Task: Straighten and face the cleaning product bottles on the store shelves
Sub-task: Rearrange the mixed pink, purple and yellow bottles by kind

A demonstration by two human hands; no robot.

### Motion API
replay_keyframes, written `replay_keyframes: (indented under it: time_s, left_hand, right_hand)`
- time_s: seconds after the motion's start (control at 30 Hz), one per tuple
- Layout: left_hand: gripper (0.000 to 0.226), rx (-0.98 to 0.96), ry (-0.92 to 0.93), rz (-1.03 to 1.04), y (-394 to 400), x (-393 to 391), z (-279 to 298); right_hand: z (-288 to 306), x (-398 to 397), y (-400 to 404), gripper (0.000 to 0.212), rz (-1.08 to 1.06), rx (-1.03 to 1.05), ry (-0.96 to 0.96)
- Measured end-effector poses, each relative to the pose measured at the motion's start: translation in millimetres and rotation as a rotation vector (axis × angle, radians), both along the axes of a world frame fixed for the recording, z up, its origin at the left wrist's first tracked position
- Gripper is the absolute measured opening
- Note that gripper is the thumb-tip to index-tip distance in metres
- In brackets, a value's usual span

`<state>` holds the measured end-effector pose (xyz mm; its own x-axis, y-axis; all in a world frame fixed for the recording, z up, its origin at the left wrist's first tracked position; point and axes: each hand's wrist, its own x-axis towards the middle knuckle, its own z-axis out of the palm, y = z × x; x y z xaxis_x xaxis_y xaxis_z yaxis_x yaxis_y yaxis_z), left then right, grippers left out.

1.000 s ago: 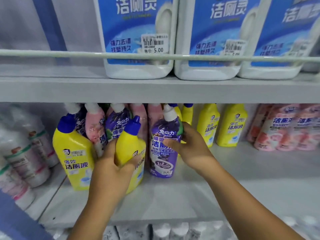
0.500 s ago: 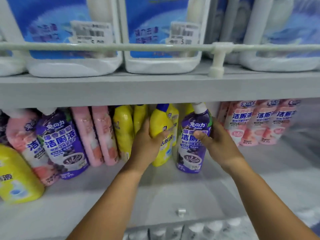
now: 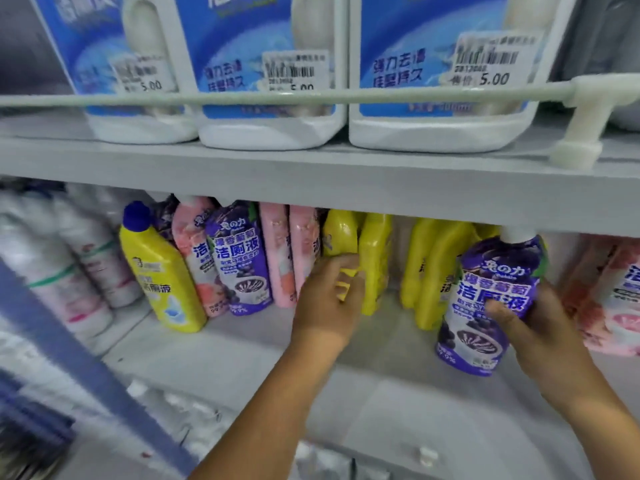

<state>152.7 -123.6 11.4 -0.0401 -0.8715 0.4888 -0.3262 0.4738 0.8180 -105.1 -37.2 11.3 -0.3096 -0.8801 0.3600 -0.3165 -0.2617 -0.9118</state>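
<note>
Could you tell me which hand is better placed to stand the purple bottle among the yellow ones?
The right hand: it already grips the purple-labelled white-capped bottle; the left hand rests on yellow plastic bottles.

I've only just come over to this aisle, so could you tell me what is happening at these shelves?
A person is tidying toilet-cleaner bottles on the lower shelf. The left hand grips a yellow bottle among the yellow ones at the back. The right hand holds a purple bottle near the shelf front, label facing out, leaning slightly. Further left stand another purple bottle, pink bottles and a blue-capped yellow bottle. Large white jugs fill the shelf above.
</note>
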Motion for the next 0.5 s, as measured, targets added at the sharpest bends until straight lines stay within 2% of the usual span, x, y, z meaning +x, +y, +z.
replay_keyframes:
  time_s: [0.1,0.17,0.2,0.27,0.3,0.33,0.43,0.5]
  left_hand:
    - [0.014,-0.201,0.081,0.241,2.1,64.7,18.0]
    - [0.019,-0.279,0.102,0.363,-2.5,104.0,34.4]
    - [0.019,-0.281,0.123,0.387,-2.8,120.0,44.1]
    - [0.019,-0.278,0.145,0.446,-4.1,150.8,57.2]
    - [0.019,-0.283,0.151,0.488,-4.6,165.7,59.2]
    - [0.019,-0.278,0.171,0.519,-5.5,180.8,59.7]
    - [0.023,-0.181,0.222,0.526,-9.8,214.1,58.9]
    - [0.026,-0.129,0.203,0.503,-14.7,224.1,57.8]
  right_hand:
    - [-15.0,12.9,-7.4,0.048,-0.051,0.019,-0.002]
    - [-23.0,19.7,-5.4,0.047,-0.189,-0.012,-0.041]
    - [-26.9,20.5,-0.5,0.051,-0.300,-0.037,-0.055]
    - [-40.0,20.5,3.8,0.069,-0.544,-0.018,0.055]
    - [-40.3,28.0,4.9,0.067,-0.559,-0.053,0.099]
    - [-34.9,45.2,5.2,0.055,-0.528,-0.104,0.083]
    - [12.6,134.3,-9.7,0.018,-0.183,-0.277,0.015]
    - [43.8,182.2,-26.2,0.015,0.041,-0.205,0.025]
